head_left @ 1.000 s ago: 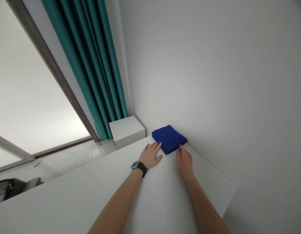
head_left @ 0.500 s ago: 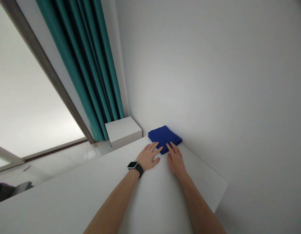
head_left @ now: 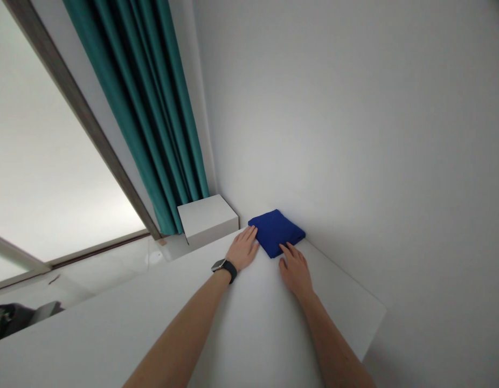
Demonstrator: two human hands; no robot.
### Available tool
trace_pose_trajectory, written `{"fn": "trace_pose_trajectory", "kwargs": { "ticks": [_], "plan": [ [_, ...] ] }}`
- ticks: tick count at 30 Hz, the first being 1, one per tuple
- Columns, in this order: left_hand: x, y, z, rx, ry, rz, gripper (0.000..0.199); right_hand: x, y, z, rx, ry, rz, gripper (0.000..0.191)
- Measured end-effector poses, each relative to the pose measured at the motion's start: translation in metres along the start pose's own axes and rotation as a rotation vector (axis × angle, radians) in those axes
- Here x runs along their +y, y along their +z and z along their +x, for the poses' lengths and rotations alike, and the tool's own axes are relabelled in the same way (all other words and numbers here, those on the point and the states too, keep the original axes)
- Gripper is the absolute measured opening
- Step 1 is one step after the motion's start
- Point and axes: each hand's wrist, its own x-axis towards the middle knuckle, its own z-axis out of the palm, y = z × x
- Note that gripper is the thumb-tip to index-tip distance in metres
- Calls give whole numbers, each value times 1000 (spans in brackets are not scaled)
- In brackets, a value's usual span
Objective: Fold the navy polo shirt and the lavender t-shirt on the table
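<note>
A folded blue cloth [head_left: 276, 231] lies flat near the far end of the white table [head_left: 249, 323], close to the wall. Along the cloth's left edge rests my left hand [head_left: 242, 249], its fingers stretched out and the fingertips at the fabric. My right hand [head_left: 297, 269] is at the near right edge, with its fingertips on or just at the cloth and the thumb apart. Neither hand grips the fabric. A black-banded watch [head_left: 225, 267] is on my left wrist.
Beyond the table's far left edge stands a white box-like cabinet [head_left: 209, 218]. Behind it hangs a green curtain [head_left: 152, 108] beside a framed window [head_left: 51, 151]. A plain wall [head_left: 354, 134] borders the table's right side. Dark items [head_left: 19, 318] show at the lower left.
My left hand has moved from the cloth's near corner to its left edge, with its fingers closer together. My right hand stays by the near right edge. The view has shifted slightly.
</note>
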Motion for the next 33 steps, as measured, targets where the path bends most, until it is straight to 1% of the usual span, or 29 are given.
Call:
{"fn": "trace_pose_trajectory", "kwargs": {
  "ticks": [3,7,11,14,17,19,21,24,28,33],
  "plan": [
    [-7,1,12,-30,11,31,56,-2,-2,1,-38,10,-41,49],
    [-13,3,23,-26,-58,64,51,-4,-5,3,-74,29,-78,49],
    [-16,6,26,-18,-153,82,48,-3,-4,3,-81,39,-73,48],
    [-16,7,24,-4,-171,104,48,-3,-3,4,-58,54,-50,47],
    [-13,5,18,22,-137,105,47,-2,-3,5,9,149,-21,46],
    [-10,2,12,20,-101,86,46,-2,-3,6,50,204,-8,46],
    [-6,-1,6,6,-60,65,47,-2,-4,6,50,201,-4,48],
    [-1,-6,-4,-20,22,25,51,-3,-4,6,15,173,-6,49],
    [4,-11,-14,-46,120,-40,51,-3,-4,5,-2,175,-11,48],
    [9,-14,-17,-76,144,-25,54,-4,-4,4,-6,171,-25,47]
  ]
}}
